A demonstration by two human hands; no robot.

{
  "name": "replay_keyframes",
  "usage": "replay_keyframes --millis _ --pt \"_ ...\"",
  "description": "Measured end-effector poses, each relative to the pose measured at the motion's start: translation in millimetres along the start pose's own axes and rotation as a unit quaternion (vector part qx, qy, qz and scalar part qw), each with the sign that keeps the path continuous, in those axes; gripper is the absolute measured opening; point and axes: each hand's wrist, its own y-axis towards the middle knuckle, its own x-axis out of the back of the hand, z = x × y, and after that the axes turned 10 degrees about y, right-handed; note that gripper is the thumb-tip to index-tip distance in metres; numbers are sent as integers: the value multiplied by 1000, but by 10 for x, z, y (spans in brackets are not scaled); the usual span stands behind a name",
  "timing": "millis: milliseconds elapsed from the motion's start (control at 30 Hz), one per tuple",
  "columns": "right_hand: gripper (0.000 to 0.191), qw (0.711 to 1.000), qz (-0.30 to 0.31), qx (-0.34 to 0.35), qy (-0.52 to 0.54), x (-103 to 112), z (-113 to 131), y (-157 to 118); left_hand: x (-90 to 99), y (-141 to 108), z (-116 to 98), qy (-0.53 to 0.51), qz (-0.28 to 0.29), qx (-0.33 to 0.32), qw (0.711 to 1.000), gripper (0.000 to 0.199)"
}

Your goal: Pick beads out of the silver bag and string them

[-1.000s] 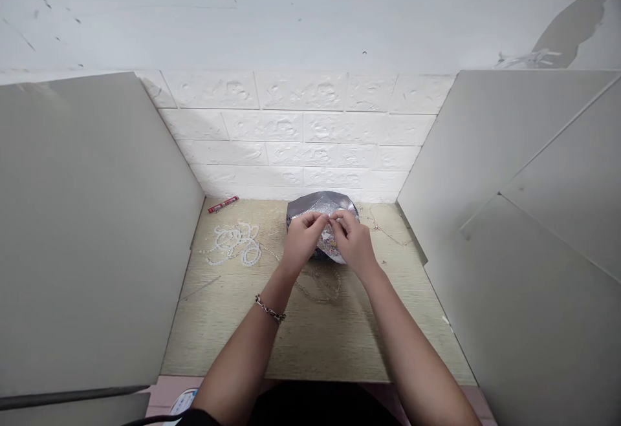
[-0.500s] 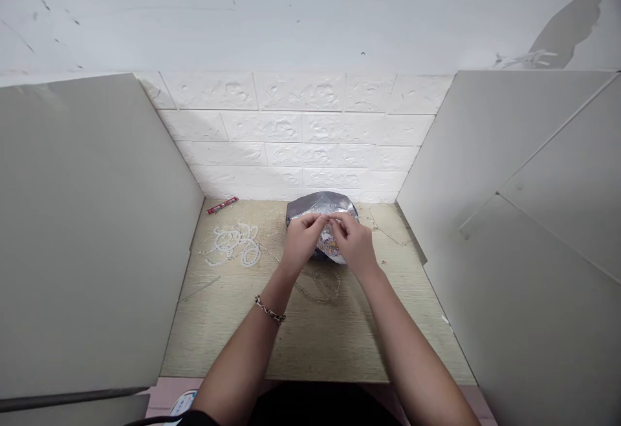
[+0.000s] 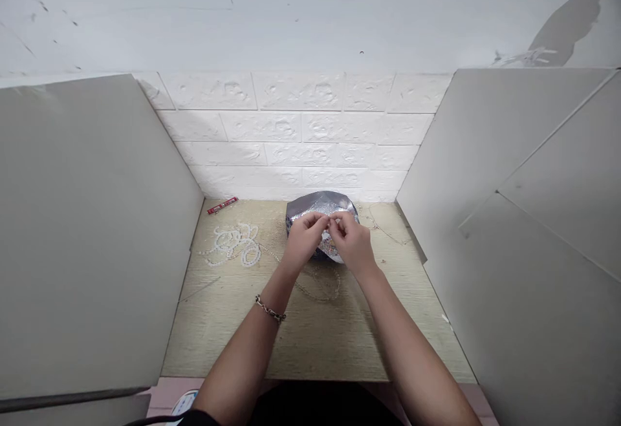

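A silvery bag (image 3: 323, 203) lies open near the back of the table, with small coloured beads (image 3: 328, 245) inside. Over it, my left hand (image 3: 306, 235) and my right hand (image 3: 350, 235) meet fingertip to fingertip, both pinched closed. Whatever they pinch is too small to make out. A thin strand of pale beads (image 3: 334, 293) curves on the table below my hands and runs left toward a coil of white beads (image 3: 250, 253).
A red strip-shaped object (image 3: 222, 205) lies at the back left of the wooden table (image 3: 330, 348). Thin string (image 3: 388, 235) trails right of the bag. Grey panels (image 3: 97, 232) stand on both sides, and a white brick-patterned wall (image 3: 281, 127) closes the back.
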Motion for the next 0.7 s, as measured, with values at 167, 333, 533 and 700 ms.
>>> replay_keyframes --millis 167,333,533,700 --pt "12 1000 -1 -18 17 -3 -3 11 5 -16 -21 -24 13 22 999 17" --pt "13 999 8 -26 38 0 0 18 -3 -12 -9 -10 22 28 999 21" --pt "15 963 -35 -132 233 -46 14 38 -4 20 30 0 15 24 1000 23" --pt "17 759 -134 -302 561 -41 -60 130 -44 -9 38 78 9 -71 994 26"
